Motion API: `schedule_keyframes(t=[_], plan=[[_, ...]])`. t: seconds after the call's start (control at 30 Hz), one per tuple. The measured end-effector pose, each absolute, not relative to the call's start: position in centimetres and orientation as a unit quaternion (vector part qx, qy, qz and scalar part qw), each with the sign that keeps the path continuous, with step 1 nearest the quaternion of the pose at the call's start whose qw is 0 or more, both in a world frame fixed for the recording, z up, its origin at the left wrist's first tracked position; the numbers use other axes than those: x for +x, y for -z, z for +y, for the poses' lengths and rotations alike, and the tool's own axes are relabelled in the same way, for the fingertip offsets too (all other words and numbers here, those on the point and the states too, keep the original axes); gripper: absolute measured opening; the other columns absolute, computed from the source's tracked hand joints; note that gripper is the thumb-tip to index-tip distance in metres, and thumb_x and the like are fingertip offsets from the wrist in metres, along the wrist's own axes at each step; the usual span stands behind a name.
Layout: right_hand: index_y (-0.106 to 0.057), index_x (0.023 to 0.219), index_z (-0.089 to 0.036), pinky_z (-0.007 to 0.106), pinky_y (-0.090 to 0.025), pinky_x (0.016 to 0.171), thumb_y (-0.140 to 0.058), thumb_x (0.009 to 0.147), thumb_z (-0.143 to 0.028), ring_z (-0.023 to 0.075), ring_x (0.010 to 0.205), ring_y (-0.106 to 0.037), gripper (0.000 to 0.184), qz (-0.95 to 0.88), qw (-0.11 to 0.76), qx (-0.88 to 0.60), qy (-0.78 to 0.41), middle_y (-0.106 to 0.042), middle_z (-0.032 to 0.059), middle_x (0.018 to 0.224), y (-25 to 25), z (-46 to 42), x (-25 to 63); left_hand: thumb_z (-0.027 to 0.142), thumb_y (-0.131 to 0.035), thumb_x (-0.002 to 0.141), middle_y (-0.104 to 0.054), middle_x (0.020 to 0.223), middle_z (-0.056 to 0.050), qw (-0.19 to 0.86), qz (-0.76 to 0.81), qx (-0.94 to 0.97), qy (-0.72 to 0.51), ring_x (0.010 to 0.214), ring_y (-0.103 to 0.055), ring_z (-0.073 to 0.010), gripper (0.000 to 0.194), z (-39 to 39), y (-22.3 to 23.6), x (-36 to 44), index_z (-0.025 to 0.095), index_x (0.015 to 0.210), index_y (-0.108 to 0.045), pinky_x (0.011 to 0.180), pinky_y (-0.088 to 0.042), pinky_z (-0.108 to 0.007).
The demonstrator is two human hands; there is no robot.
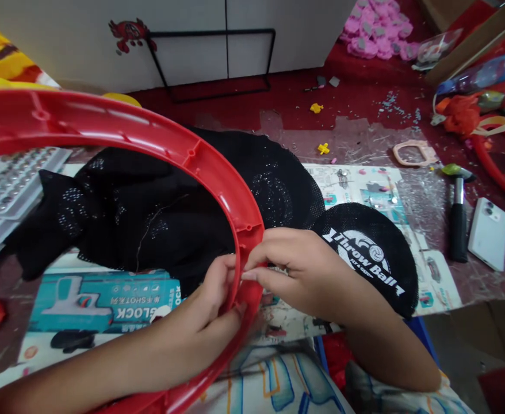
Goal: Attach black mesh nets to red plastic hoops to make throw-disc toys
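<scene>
A large red plastic ring (218, 167), its ribbed hollow side toward me, spans the left half of the view. My left hand (207, 319) is closed around its near right section, thumb on the channel side. At the same section, my right hand (298, 267) pinches with thumb and forefinger inside the channel; whatever lies between those fingertips is too small or hidden to make out. Under and behind the ring lies crumpled black mesh fabric (183, 224). Beyond my right wrist is a flat black mesh disc (375, 261) printed "Throw Ball" in white.
Printed cardboard (75, 313) covers the red table. A hammer (458, 224), a white phone (489, 236) and a pale pink plastic frame (414, 153) lie right. A compartment tray (28, 190) sits left. A black wire frame (213, 33) stands at the back, near small yellow pieces (322, 149).
</scene>
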State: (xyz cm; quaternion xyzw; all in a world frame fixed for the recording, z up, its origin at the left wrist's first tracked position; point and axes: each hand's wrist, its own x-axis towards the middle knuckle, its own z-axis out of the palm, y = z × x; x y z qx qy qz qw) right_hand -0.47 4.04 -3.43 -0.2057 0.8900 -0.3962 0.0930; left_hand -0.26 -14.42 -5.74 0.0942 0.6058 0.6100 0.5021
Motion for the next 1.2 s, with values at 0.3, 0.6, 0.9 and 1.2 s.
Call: schedule_keyframes(t=[0.3,0.6,0.9,1.2], plan=[[-0.067,0.076,-0.014,0.021,-0.041,0.065,-0.059,0.083,-0.012,0.0093,0.068,-0.057,0.011,0.894,0.093,-0.212,0.384,-0.064,0.0009,0.075,3.4,3.9,-0.6,0.03,-0.048,0.088,-0.044,0.13,-0.008,0.468,0.659,0.139,-0.572,0.124,-0.038,-0.0249,0.055,-14.8,5.7,0.3,0.026,0.136,-0.021,0.105,-0.033,-0.041],[-0.067,0.073,-0.012,0.019,-0.04,0.063,-0.061,0.083,-0.015,0.009,0.067,-0.056,0.012,0.895,0.056,-0.224,0.381,-0.064,0.0013,0.073,3.9,3.5,-0.4,0.047,-0.035,0.094,-0.057,0.076,0.001,0.506,0.631,0.059,-0.585,0.055,-0.056,-0.0144,0.032,-14.6,6.0,0.3,0.024,0.117,-0.036,0.053,-0.048,-0.027],[-0.068,0.066,-0.013,0.02,-0.038,0.058,-0.063,0.076,-0.01,0.0086,0.062,-0.055,0.011,0.902,0.126,-0.175,0.373,-0.064,-0.0003,0.069,3.6,3.2,-0.4,0.035,-0.045,0.093,-0.063,0.105,-0.002,0.394,0.639,0.076,-0.657,0.094,-0.058,-0.0162,0.026,-14.3,7.7,1.0,0.025,0.116,-0.05,0.086,-0.048,-0.027],[-0.069,0.082,-0.013,0.02,-0.039,0.061,-0.06,0.083,-0.013,0.0093,0.065,-0.053,0.009,0.91,0.065,-0.243,0.329,-0.062,0.0007,0.073,3.1,4.7,-0.6,0.015,-0.048,0.087,-0.066,0.099,0.002,0.422,0.66,0.081,-0.616,0.063,-0.058,-0.0092,0.054,-14.8,8.2,0.7,0.032,0.134,-0.028,0.063,-0.047,-0.022]])
